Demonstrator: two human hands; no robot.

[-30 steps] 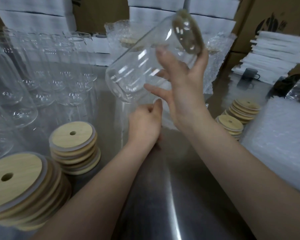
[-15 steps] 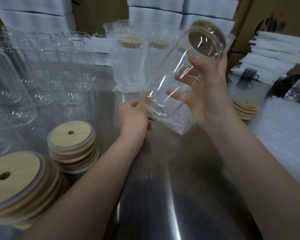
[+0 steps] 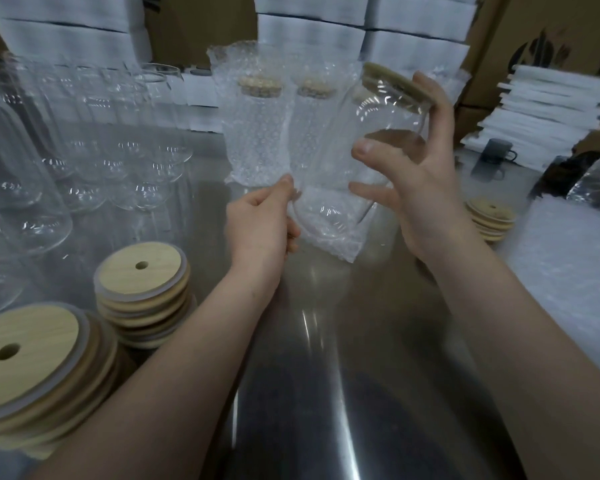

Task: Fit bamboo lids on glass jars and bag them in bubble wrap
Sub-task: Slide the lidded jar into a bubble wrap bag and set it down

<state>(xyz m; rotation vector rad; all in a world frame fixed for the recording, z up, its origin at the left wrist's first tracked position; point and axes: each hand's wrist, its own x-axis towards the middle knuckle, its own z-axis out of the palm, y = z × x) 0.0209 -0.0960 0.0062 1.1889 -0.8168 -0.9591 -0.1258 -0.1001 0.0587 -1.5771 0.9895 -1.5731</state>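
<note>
Bagging | right hand (image 3: 420, 188) fingers curled round lidded jar (image 3: 371, 140) | left hand (image 3: 260, 226) fingers pinching bag (image 3: 329, 230) mouth | best: spread mouth wide, lower jar base-first, lid (image 3: 395, 85) uppermost

The left arm (image 3: 194, 341) and the right arm (image 3: 516, 341) are bare from the wrists down to the bottom edge of the frame. The left hand (image 3: 260, 223) and the right hand (image 3: 420, 188) are bare too. The fingernails (image 3: 363, 151) are short and plain.

Head-worn view, forward and down, close
</note>
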